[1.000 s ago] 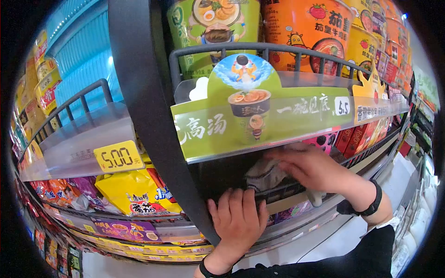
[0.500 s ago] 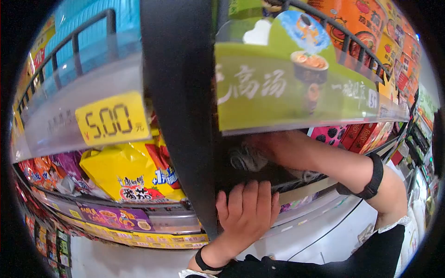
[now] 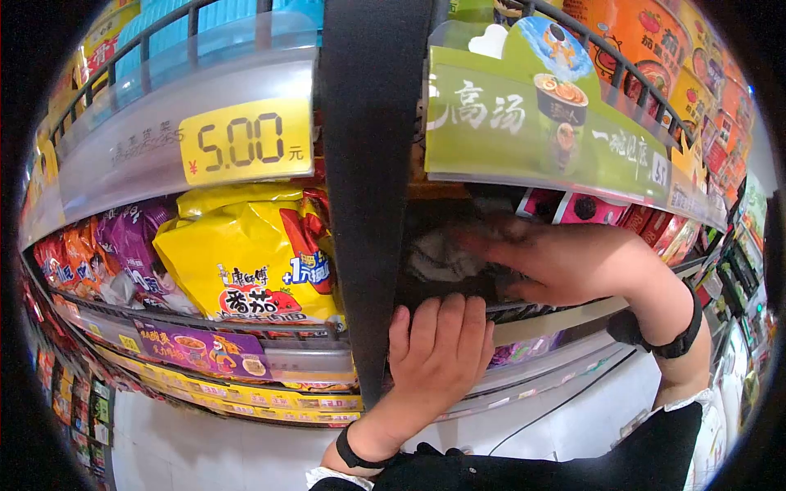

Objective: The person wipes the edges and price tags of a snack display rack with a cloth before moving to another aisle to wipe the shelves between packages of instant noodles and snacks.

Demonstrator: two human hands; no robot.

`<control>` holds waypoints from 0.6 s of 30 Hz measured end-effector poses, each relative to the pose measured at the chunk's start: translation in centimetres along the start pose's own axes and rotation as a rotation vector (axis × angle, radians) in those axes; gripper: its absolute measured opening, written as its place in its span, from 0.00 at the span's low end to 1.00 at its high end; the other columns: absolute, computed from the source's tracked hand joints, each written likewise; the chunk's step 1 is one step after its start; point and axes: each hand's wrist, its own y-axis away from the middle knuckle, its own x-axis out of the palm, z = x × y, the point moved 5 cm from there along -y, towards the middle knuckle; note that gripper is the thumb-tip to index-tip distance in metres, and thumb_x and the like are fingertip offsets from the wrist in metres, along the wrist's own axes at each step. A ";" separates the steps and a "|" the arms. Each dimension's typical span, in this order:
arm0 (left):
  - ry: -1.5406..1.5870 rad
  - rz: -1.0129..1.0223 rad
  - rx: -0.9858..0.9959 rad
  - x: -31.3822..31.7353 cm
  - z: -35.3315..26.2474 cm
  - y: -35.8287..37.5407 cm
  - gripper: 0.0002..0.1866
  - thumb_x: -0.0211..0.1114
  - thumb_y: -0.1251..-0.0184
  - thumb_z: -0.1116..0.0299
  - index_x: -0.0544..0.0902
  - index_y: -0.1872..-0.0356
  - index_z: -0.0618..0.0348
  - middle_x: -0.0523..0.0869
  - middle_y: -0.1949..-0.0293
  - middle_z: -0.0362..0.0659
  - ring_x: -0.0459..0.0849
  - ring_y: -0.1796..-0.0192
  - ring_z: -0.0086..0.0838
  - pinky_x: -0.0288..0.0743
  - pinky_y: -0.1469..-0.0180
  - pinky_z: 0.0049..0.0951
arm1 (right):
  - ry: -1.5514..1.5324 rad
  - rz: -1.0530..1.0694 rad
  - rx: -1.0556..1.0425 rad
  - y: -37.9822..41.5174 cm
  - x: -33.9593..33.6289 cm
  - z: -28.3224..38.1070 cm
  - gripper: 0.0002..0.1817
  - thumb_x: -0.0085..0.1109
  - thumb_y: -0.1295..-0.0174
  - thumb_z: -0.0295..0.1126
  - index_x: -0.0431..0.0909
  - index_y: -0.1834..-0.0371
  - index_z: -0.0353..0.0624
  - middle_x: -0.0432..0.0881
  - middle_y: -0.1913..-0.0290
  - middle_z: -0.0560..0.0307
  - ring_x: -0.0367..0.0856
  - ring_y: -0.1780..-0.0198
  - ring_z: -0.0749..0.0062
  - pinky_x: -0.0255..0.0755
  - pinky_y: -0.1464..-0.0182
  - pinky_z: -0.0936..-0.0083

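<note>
My right hand (image 3: pixel 561 258) reaches from the right into the gap between two shelves, its fingers blurred by motion. Under those fingers a crumpled grey cloth (image 3: pixel 438 255) lies against the dark shelf surface, partly covered by the hand. Below it, my left hand (image 3: pixel 438 352) lies with its fingers stretched over the shelf's front edge, just right of the black upright post (image 3: pixel 368 164). The left hand holds no loose item. Both wrists wear black bands.
Left of the post sit a yellow noodle pack (image 3: pixel 246 254) and purple packs (image 3: pixel 139 245). A price tag (image 3: pixel 246 146) reading 5.00 and a green sign (image 3: pixel 532 123) hang from the shelf above. Pink boxes (image 3: pixel 585 209) stand behind my right hand. A dark cable (image 3: pixel 565 401) crosses the floor.
The view has shifted, so the shelves sit further right and slightly higher. My right hand shows more of its back and remains at the cloth. The left hand stays on the shelf edge.
</note>
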 end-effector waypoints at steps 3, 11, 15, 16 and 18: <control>0.024 0.026 0.009 0.2 -0.2 0.1 0.19 0.62 0.51 0.58 0.76 0.58 0.55 0.74 0.58 0.44 0.69 0.51 0.39 0.51 0.40 0.48 | 0.011 -0.113 -0.379 -0.4 0.7 -0.8 0.32 0.52 0.49 0.25 0.60 0.36 0.42 0.65 0.40 0.36 0.66 0.39 0.45 0.61 0.37 0.65; 0.046 0.017 -0.034 0.2 -0.3 -0.1 0.19 0.62 0.53 0.60 0.77 0.58 0.54 0.76 0.60 0.43 0.70 0.53 0.39 0.52 0.42 0.46 | 0.153 -0.215 -0.217 -2.4 1.3 -1.0 0.34 0.53 0.49 0.22 0.62 0.35 0.55 0.64 0.37 0.45 0.67 0.40 0.51 0.63 0.38 0.67; 0.017 0.028 -0.003 0.1 -0.2 0.0 0.19 0.62 0.53 0.60 0.77 0.59 0.54 0.76 0.60 0.43 0.70 0.53 0.39 0.52 0.42 0.46 | 0.115 -0.237 -0.124 -3.2 1.3 -1.9 0.33 0.50 0.48 0.21 0.63 0.36 0.60 0.67 0.39 0.49 0.71 0.42 0.54 0.65 0.40 0.69; 0.011 0.022 0.001 0.1 -0.2 0.0 0.18 0.62 0.53 0.60 0.77 0.59 0.54 0.76 0.60 0.43 0.70 0.53 0.39 0.52 0.42 0.46 | 0.116 -0.237 -0.121 -3.9 1.6 -2.5 0.33 0.50 0.48 0.21 0.63 0.36 0.60 0.67 0.39 0.49 0.71 0.42 0.54 0.65 0.40 0.69; 0.004 0.015 0.006 0.2 -0.3 0.1 0.18 0.62 0.53 0.60 0.76 0.59 0.54 0.76 0.60 0.43 0.70 0.53 0.39 0.52 0.42 0.45 | 0.207 -0.301 -0.098 -5.5 1.7 -3.4 0.34 0.51 0.49 0.21 0.64 0.36 0.61 0.68 0.38 0.50 0.69 0.40 0.54 0.64 0.38 0.69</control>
